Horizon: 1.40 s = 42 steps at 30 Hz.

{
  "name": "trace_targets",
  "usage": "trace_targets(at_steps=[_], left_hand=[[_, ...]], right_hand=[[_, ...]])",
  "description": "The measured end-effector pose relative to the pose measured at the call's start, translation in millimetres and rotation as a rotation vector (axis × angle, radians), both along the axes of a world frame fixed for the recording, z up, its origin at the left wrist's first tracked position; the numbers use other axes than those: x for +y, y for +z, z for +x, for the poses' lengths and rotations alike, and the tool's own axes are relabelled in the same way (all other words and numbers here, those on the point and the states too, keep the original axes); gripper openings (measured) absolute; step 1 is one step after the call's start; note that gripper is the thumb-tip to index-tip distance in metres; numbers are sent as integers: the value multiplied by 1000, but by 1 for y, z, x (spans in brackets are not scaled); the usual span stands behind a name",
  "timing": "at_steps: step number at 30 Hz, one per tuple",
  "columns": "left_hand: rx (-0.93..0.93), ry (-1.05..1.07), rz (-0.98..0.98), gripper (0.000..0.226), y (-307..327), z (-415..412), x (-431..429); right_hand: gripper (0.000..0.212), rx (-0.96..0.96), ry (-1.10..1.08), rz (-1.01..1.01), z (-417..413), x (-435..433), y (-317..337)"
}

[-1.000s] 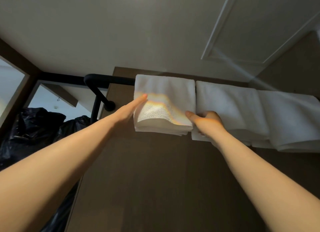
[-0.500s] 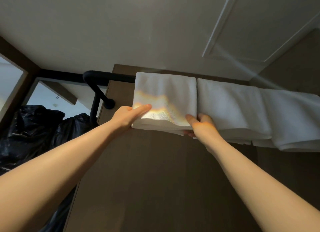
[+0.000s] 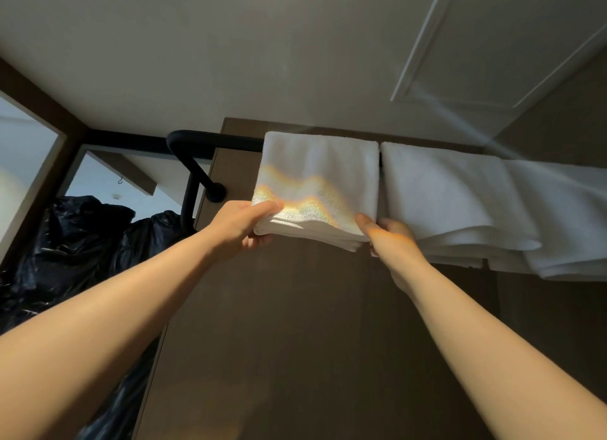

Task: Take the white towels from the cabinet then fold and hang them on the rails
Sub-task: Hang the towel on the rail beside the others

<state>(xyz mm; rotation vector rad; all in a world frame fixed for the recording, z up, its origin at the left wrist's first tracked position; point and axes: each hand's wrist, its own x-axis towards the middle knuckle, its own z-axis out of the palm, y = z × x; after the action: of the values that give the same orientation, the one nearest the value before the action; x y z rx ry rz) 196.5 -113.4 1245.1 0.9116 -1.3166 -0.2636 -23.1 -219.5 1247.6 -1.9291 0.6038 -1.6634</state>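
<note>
Some bare black rail (image 3: 210, 142) shows centre-left. Next, the left hand (image 3: 238, 224) pinches the folded white towel (image 3: 320, 180) hanging there by its lower left corner; the right hand (image 3: 391, 236) grips the lower right. Soft, light, layered cloth probably slides easily. Neighbouring towels (image 3: 460, 203) sit just beside its right edge, so room lies leftward.

folded white towel (image 3: 318, 177), frame centre, draped over black rail (image 3: 210, 142), lower edges layered, rainbow glare across front. second white towel (image 3: 437, 193) just beside, right; third white towel (image 3: 565, 216) touching it, far right.
</note>
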Motion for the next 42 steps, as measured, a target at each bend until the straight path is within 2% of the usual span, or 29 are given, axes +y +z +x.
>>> trace_targets(at_steps=[2,4,6,10,12,14,16,20,23,25,27,30,32,35,39,42], left_hand=[[25,-16,-1,82,-1,1,0],[55,-25,-2,65,-1,-1,0],[71,-20,-6,66,-2,-3,0],[28,67,-22,95,-6,-5,4],[43,72,-35,89,-9,-5,2],[98,53,-50,73,-12,-4,-4],[110,95,-68,63,-15,-3,-9],[96,124,-114,63,-18,-3,-7],[131,74,-110,69,-14,-2,0],[129,31,-82,62,-11,-3,6],[74,55,-42,58,-8,-3,11],[80,51,-20,63,-10,-3,12],[106,27,-19,53,-11,-4,10],[131,8,-12,43,-11,-5,8],[138,3,13,45,-11,-5,7],[144,8,16,53,-11,-4,4]], right_hand=[[55,-49,196,157,2,2,-2],[51,-77,314,233,2,2,-3],[43,-103,364,247,0,2,-6],[36,-152,332,180,3,9,-9],[24,-175,289,124,6,14,-10],[7,-218,273,85,10,21,-13],[10,-266,255,71,15,26,-17],[9,-375,201,70,17,27,-21],[32,-477,178,89,17,27,-20],[35,-499,178,90,17,31,-20],[32,-467,115,72,18,32,-22],[26,-328,-125,-21,11,41,-27],[26,-230,-271,-116,1,51,-31],[30,-117,-373,-297,-9,73,-30],[30,20,-481,-538,2,85,6],[45,233,-592,-644,21,74,46]])
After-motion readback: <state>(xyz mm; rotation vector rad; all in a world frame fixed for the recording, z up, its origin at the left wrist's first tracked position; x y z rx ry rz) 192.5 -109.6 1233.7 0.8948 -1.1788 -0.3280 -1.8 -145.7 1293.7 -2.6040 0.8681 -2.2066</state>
